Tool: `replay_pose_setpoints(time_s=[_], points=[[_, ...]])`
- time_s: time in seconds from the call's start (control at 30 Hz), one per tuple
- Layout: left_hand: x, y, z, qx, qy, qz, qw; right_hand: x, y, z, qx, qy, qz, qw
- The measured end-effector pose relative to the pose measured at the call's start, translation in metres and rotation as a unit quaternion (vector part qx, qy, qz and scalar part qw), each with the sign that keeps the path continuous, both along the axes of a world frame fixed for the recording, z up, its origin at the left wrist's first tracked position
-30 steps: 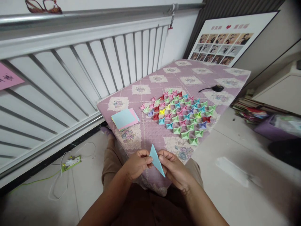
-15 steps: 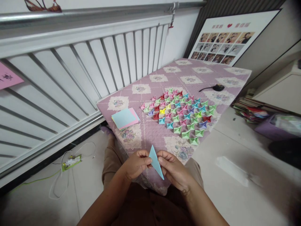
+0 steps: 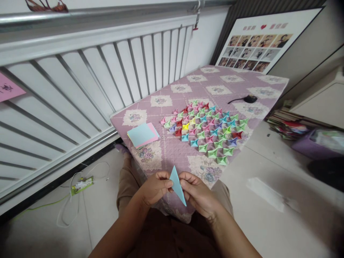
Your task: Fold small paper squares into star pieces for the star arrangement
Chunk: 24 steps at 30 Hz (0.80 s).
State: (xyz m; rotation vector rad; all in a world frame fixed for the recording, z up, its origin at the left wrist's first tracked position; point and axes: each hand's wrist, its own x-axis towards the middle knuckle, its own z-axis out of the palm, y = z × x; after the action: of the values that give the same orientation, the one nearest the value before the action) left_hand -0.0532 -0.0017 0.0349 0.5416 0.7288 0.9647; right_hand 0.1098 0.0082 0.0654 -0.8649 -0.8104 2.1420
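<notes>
A folded light blue paper [image 3: 177,187], narrow and pointed at both ends, is held above the near end of the table. My left hand [image 3: 158,186] pinches its left side between thumb and fingers. On its right side, my right hand [image 3: 196,190] grips it the same way, fingers curled behind. Beyond the hands, rows of small folded paper pieces [image 3: 201,135] in green, pink, blue, red and yellow stand on the cloth. A stack of square paper sheets [image 3: 142,135], light blue on top with pink beneath, lies to the left.
The table [image 3: 174,152] has a purple flowered cloth. A black object with a cable [image 3: 249,99] lies farther back. White radiator [image 3: 107,79] along the left, photo board [image 3: 255,44] behind, power strip [image 3: 82,184] on the floor at left, purple bin [image 3: 309,143] at right.
The blue paper has tilted very slightly between the fingers. Both hands keep nearly the same place and hold. The camera view has shifted a little.
</notes>
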Motion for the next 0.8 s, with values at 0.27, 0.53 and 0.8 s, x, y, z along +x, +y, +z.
replay_pose_setpoints(time_s=[0.27, 0.53, 0.8], points=[[0.0, 0.0004, 0.0026, -0.004, 0.02, 0.001, 1.0, 0.0024, 0.0004, -0.0036, 0.0, 0.02, 0.01, 1.0], [-0.0018, 0.0, 0.0051, 0.0, 0.021, -0.013, 1.0, 0.002, 0.0002, -0.0057, -0.012, 0.027, 0.015, 0.999], [-0.0028, -0.0011, -0.0005, 0.006, 0.007, -0.014, 1.0, 0.0018, 0.0002, -0.0055, -0.012, 0.029, 0.019, 0.999]])
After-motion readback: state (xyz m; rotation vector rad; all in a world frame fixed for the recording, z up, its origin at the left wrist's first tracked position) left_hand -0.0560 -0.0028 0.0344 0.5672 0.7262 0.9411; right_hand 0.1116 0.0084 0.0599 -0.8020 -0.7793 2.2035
